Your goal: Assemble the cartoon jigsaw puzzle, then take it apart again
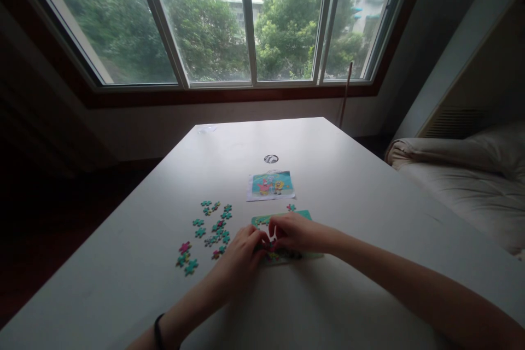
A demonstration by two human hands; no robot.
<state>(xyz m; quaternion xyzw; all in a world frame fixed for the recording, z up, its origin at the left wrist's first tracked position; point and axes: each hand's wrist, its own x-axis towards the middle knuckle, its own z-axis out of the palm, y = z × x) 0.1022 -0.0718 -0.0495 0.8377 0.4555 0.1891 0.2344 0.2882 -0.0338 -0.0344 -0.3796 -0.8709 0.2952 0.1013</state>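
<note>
A partly filled jigsaw puzzle board (pixel 303 214) with a green border lies flat on the white table, largely covered by my hands. My left hand (pixel 248 247) is over its left side, fingers bent and drawn together around a pink-red puzzle piece (pixel 269 246). From the right, my right hand (pixel 292 232) reaches over the board, thumb and fingertips pinched at the same piece. Several loose puzzle pieces (pixel 199 232), mostly teal with some pink, lie scattered left of the board. One more loose piece (pixel 291 207) sits just above the board's top edge.
A printed cartoon picture (pixel 271 185) lies beyond the board on the white table (pixel 353 295). Behind it is a round dark-and-white mark (pixel 271 158). Clear plastic (pixel 206 129) rests at the far left corner. A padded light cover (pixel 451 175) is at the right, windows ahead.
</note>
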